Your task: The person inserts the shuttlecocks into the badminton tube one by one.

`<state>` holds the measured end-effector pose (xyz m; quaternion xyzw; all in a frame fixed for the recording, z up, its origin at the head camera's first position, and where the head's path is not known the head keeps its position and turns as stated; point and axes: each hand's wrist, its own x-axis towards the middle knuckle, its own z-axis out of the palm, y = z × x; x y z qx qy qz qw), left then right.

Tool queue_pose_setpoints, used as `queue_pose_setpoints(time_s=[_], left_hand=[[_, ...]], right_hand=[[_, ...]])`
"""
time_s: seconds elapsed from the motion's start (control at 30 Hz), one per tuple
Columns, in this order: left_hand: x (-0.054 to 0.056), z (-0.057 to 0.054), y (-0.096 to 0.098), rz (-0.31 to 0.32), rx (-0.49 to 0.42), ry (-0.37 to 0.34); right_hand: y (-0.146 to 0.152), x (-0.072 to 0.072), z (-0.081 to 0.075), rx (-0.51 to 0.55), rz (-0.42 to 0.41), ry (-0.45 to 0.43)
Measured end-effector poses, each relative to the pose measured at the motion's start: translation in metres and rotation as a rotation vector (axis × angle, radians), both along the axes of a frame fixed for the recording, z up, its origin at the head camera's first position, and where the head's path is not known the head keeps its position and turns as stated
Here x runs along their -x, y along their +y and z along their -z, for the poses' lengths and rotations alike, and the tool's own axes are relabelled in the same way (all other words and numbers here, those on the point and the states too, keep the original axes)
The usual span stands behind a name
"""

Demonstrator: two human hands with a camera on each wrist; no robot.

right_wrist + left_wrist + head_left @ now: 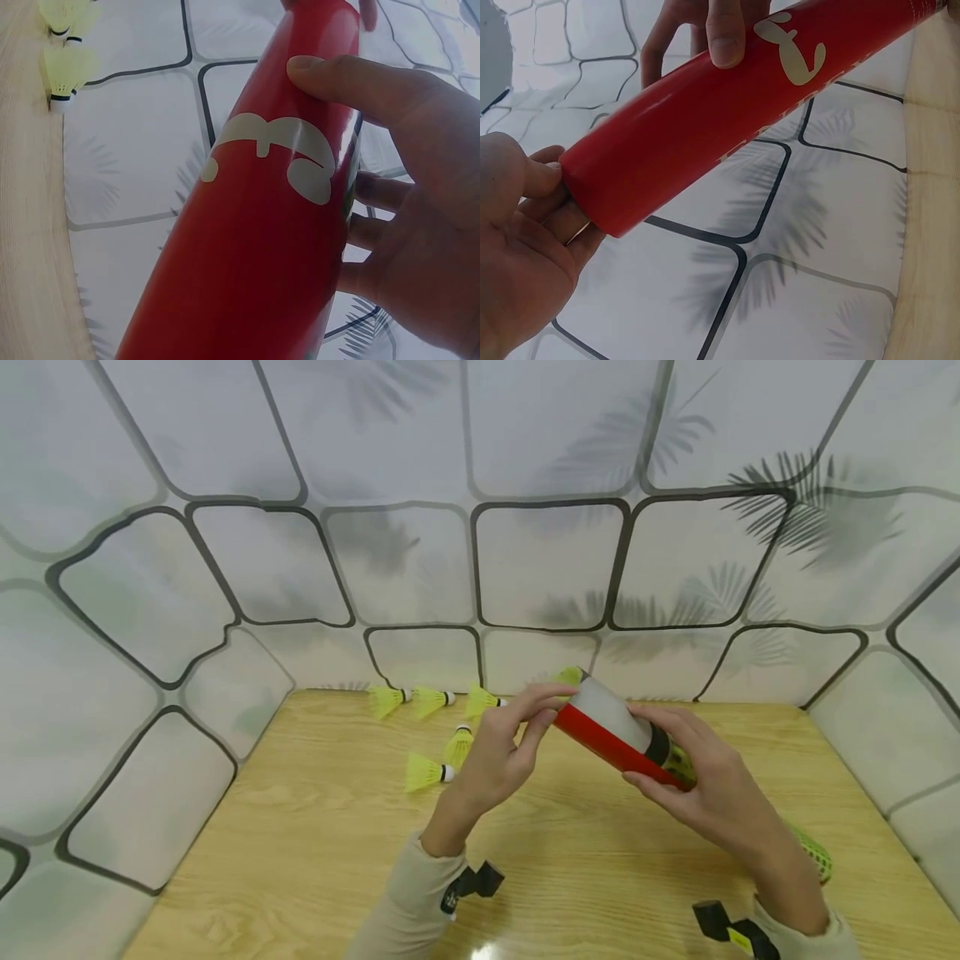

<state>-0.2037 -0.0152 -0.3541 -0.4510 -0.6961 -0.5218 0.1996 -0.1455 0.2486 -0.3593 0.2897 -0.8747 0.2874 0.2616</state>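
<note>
A red and pale grey shuttlecock tube (603, 727) is held at a slant above the table, its raised end towards my left hand (498, 752). The left thumb and fingers (536, 176) are bent at the tube's mouth, by a yellow shuttlecock (570, 676) seen there. The fingers largely cover the shuttlecock, so how deep it sits is hidden. My right hand (705, 768) grips the tube around its lower part, near a black band and a yellow-green dotted section. In the right wrist view the right thumb (322, 71) lies along the red side.
Several yellow shuttlecocks (425, 772) lie on the wooden table (300, 843), left of the hands and along the back edge. A yellow-green dotted object (813, 852) lies by the right forearm, partly hidden. Patterned cloth walls (547, 568) enclose the table's back and sides.
</note>
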Motion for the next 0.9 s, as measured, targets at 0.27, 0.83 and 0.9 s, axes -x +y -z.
queue_pose_setpoints(time_s=[0.27,0.83,0.9], left_hand=[[-0.003,-0.005,-0.003,0.019,-0.014,-0.006],[-0.003,0.033,-0.084,-0.281,0.074,-0.153],[-0.003,0.040,-0.094,-0.331,0.104,-0.182]], right_hand=[[0.004,-0.001,-0.001,0.001,0.017,-0.004],[0.016,-0.003,-0.001,-0.001,0.083,-0.009],[0.018,-0.004,-0.002,0.002,0.094,-0.004]])
